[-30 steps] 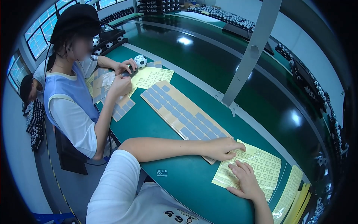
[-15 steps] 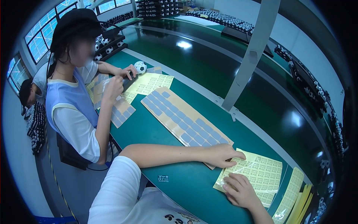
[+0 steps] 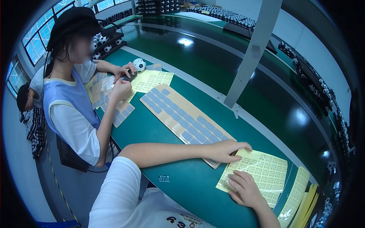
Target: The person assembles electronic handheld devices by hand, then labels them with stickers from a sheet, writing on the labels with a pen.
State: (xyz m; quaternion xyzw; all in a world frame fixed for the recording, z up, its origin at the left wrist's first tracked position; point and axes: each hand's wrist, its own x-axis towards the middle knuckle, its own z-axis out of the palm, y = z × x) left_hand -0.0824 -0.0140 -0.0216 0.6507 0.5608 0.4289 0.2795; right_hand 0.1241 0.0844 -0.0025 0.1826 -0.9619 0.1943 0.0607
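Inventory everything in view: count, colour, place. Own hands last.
Label sheets: at least three, yellow, right side and beside coworker.
Strips: several, yellow, lower right.
Long patch sheet: one visible, tan with grey patches, centre.
Small patch sheets: several, same colours, beside coworker.
Loose ball: one, white and black, beside coworker.
Held object: one, black, coworker's grip.
Racked balls: many, white and black, background.
Table: one, green, foreground.
Marking: one, dark, near table edge.
Glossy surface: one, dark green, beyond table.
Post: one, grey, right of centre.
Windows: several, bluish, upper left.
Seat: one, black, under coworker.
Coworker: one, blue vest, left; another person behind.
Left hand: one, bare, at label sheet's corner.
Right hand: one, bare, on that sheet.
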